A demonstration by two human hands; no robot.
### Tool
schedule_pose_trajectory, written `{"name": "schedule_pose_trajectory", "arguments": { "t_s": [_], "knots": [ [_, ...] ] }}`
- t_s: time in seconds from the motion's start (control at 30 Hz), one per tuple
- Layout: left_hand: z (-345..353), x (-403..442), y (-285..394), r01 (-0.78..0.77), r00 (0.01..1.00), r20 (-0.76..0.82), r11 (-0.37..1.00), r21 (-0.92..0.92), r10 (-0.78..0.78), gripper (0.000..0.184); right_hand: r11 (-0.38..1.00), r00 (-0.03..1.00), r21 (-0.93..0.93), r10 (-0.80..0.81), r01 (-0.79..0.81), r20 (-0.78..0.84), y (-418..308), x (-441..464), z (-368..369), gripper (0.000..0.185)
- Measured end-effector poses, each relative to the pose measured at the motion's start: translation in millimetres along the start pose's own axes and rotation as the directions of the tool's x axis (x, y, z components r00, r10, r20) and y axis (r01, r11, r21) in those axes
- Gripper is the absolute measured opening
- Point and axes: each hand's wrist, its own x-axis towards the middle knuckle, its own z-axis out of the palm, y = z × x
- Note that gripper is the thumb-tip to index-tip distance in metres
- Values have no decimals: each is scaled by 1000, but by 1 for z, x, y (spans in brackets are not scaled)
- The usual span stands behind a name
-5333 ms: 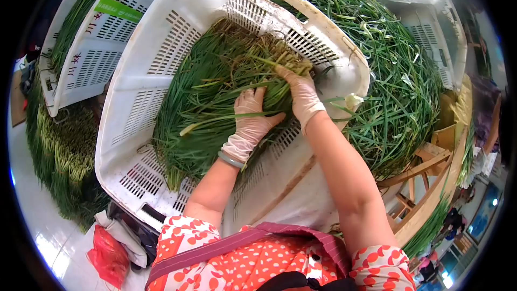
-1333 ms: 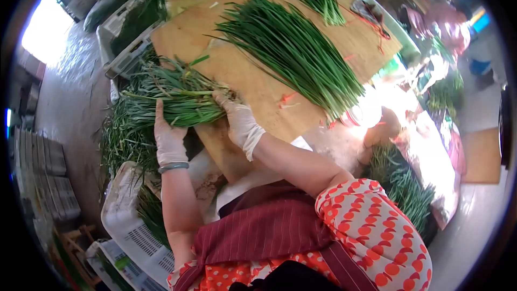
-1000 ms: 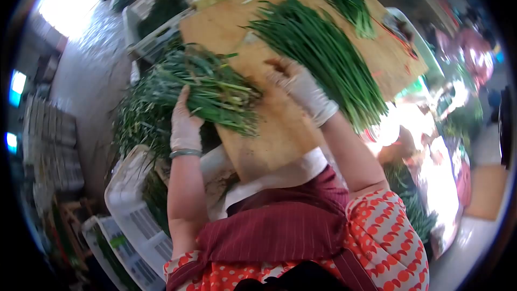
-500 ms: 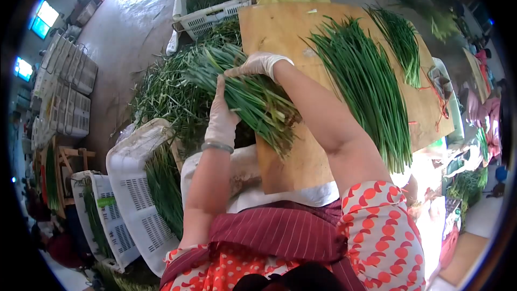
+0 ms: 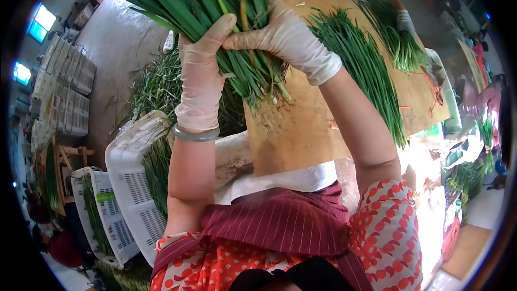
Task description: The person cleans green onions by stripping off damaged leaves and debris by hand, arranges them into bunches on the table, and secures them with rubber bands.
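I logged remotely: one bundle of greens (image 5: 200,13), held at eleven o'clock, left grip (image 5: 200,70) and right grip (image 5: 288,35), both gloved, clasped around it. One long green bunch (image 5: 358,62) lay at two o'clock on the wooden surface (image 5: 301,124); one white crate (image 5: 125,161) stood at eight.

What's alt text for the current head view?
The wearer's gloved left hand and right hand hold up a leafy green bunch at a wooden board. A larger green bundle lies on the board; another person's gloved hand is at a smaller bundle.
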Motion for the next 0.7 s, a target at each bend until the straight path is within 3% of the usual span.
{"name": "schedule_pose_trajectory", "arguments": {
  "t_s": [0.03, 0.07, 0.1, 0.17, 0.23, 0.33, 0.43, 0.47, 0.5, 0.57, 0.6, 0.63, 0.67, 0.7],
  "knots": [
    [4, -5, 1, -4, 1000, 6, 1000, 1, 4, 46, 999, 999, 20, -32, 32, -20, -5, -3, -3, 79],
    [7, -12, 2, 12, 1000, -3, 997, 74, -12, 50, 996, 997, 53, 69, -70, 16, -10, -11, -8, 86],
    [8, -16, 2, 26, 1000, -13, 989, 146, -24, 53, 997, 998, 54, 63, -64, 15, -9, -16, -15, 86],
    [0, -18, -16, 6, 999, 33, 995, 103, -10, 56, 992, 985, -69, 116, -108, 129, 3, -25, -27, 87],
    [-6, -16, -18, 38, 992, 113, 986, 162, -57, 54, 996, 992, 1, 87, -88, 94, 3, -28, -31, 86],
    [-7, -6, -7, 77, 978, 173, 972, 223, -117, 47, 983, 980, -164, 114, -86, 165, -13, -18, -39, 82],
    [5, -2, 1, 94, 962, 226, 961, 261, -156, 43, 985, 980, -93, 157, -146, 123, -21, -9, -27, 83],
    [8, -2, 1, 108, 966, 196, 950, 294, -171, 42, 979, 990, -201, 62, -36, 125, -22, -8, -22, 85],
    [12, -2, 3, 120, 969, 167, 939, 322, -181, 40, 978, 991, -209, 52, -26, 122, -25, -7, -18, 85],
    [22, -11, 15, 163, 954, 187, 928, 335, -236, 40, 883, 978, -422, -173, 205, 114, -35, -10, -15, 86],
    [29, -15, 20, 233, 950, 119, 912, 339, -287, 40, 833, 971, -500, -218, 237, 97, -44, -13, -14, 89],
    [37, -18, 22, 297, 939, 71, 895, 333, -337, 41, 915, 959, -288, -265, 283, 101, -12, -8, -19, 94],
    [31, -15, 19, 287, 938, 83, 891, 351, -335, 42, 824, 966, -521, -258, 223, 4, -19, -16, -17, 94],
    [29, -6, 7, 290, 933, 98, 884, 368, -346, 44, 833, 992, -544, -123, 102, -3, -21, -17, -26, 88]
  ]
}}
